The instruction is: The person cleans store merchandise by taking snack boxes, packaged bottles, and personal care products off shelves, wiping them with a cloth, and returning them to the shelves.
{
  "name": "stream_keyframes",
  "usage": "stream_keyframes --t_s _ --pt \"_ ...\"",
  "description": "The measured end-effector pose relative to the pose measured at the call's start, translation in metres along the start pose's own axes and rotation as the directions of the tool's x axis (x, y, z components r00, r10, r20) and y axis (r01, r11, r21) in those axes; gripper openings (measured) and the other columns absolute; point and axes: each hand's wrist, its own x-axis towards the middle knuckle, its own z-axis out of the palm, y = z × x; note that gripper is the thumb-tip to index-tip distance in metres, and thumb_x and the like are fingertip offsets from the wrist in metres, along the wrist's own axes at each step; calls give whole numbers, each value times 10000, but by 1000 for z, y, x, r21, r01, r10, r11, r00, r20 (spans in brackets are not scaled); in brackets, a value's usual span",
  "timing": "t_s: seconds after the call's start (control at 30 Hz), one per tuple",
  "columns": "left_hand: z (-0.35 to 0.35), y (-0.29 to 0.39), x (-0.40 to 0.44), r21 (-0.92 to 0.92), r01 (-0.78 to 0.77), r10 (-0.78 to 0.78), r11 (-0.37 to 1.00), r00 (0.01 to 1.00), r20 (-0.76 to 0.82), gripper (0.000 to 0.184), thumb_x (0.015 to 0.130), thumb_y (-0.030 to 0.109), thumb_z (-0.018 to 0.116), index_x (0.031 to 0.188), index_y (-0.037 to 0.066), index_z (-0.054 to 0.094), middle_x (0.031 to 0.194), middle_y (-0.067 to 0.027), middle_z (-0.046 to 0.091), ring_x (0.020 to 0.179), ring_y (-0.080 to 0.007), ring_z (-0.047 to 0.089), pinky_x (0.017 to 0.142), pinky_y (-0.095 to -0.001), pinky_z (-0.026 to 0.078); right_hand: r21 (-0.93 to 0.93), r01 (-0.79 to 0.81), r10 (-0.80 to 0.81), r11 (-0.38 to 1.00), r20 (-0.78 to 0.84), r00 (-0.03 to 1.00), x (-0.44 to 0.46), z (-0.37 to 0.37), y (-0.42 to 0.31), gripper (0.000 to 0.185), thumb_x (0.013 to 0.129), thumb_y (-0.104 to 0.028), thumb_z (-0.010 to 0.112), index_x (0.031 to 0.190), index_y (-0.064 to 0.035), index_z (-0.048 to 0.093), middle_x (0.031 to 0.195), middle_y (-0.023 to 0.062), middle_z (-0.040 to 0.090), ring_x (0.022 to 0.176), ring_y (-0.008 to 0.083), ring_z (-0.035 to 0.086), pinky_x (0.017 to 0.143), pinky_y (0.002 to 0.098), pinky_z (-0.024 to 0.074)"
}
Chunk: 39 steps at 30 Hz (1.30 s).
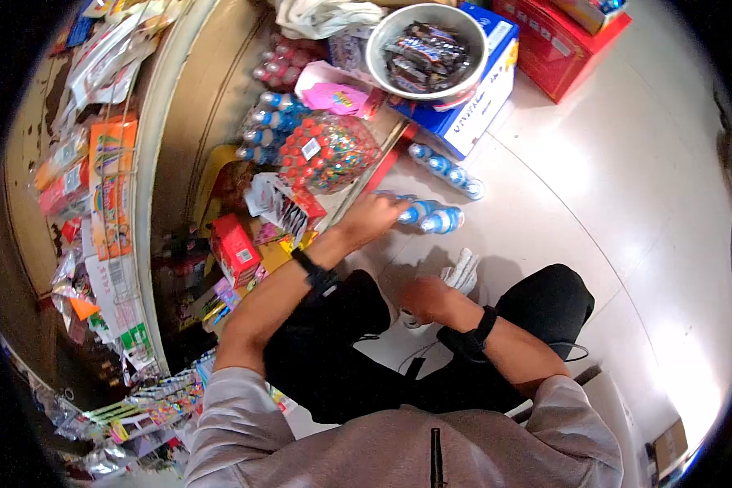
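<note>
My left hand (pixel 374 216) reaches over the shelf edge, its fingers closed on the near end of a short row of small blue-and-white bottles (pixel 441 220) above the floor. My right hand (pixel 429 299) is between my knees, curled around a crumpled white cloth (pixel 465 271) that sticks out past the fingers. Another row of blue-labelled bottles (pixel 447 171) is on the floor just beyond. Left of my left hand sits a clear-wrapped tub of red-topped sweets (pixel 329 153).
A metal bowl of wrapped bars (pixel 427 61) rests by a blue box (pixel 484 98). Behind it is a red carton (pixel 557 49). More bottles (pixel 272 122), a red box (pixel 236 250) and packets fill the low shelf. A tiled floor (pixel 561 187) lies to the right.
</note>
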Motion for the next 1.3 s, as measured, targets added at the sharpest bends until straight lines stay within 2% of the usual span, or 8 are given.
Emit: stream_keyframes --t_s 0.17,0.37,0.5,0.6,0.67,0.93,1.0,1.3 --pt "-87 -22 -101 -35 -33 23 999 968 -250 380 758 37 606 1132 75 660 1116 -146 686 1023 -319 671 902 -409 542 -115 112 -115 987 -22 993 14 16 1 171 694 -195 697 789 -56 721 836 159 701 846 358 673 702 466 547" --pt "-177 -48 -170 -297 321 -433 899 754 -495 372 737 -48 649 1093 53 689 1020 -169 702 972 -269 698 844 -344 539 -82 98 -87 992 137 987 30 8 -5 196 813 -232 651 849 -65 748 887 173 711 868 351 684 747 458 559" --pt "-184 -103 -172 -567 467 -731 678 504 -459 325 817 82 714 1113 -33 645 937 -132 718 834 -168 672 766 -306 522 -64 126 -121 990 70 990 34 17 -7 191 688 -181 716 844 -74 742 874 152 712 850 345 685 701 440 552" --pt "-152 -181 -156 -109 275 -266 955 635 -726 292 821 147 731 1065 -1 670 949 -132 722 840 -174 681 763 -314 522 -73 83 -72 994 134 988 35 10 -12 240 640 -153 741 871 -88 739 883 133 712 860 338 683 686 426 543" --pt "-135 -220 -135 -442 364 -569 820 606 -556 284 787 201 770 1006 36 697 932 -119 733 817 -189 698 741 -331 528 -96 62 -48 993 148 988 33 12 -10 227 663 -161 732 880 -95 739 882 128 713 862 339 683 679 428 544" --pt "-93 -261 -100 -528 388 -654 755 499 -568 287 744 206 814 964 49 719 883 -111 742 774 -175 708 702 -334 536 -90 1 3 996 50 999 26 13 -4 142 716 -186 691 803 -79 727 820 140 706 822 335 695 634 442 551" --pt "-92 -259 -101 -662 211 -658 720 510 -553 249 759 152 803 958 29 718 895 -102 744 779 -147 693 708 -319 532 -92 6 -3 996 38 999 27 17 -1 142 717 -181 689 803 -75 728 817 144 705 809 336 696 631 438 553" --pt "-87 -259 -124 -586 367 -678 722 541 -497 190 768 111 773 929 26 719 885 -86 744 777 -138 686 705 -311 522 -110 39 -39 993 0 999 24 12 0 152 736 -171 668 814 -58 733 839 155 708 821 333 696 653 424 558"
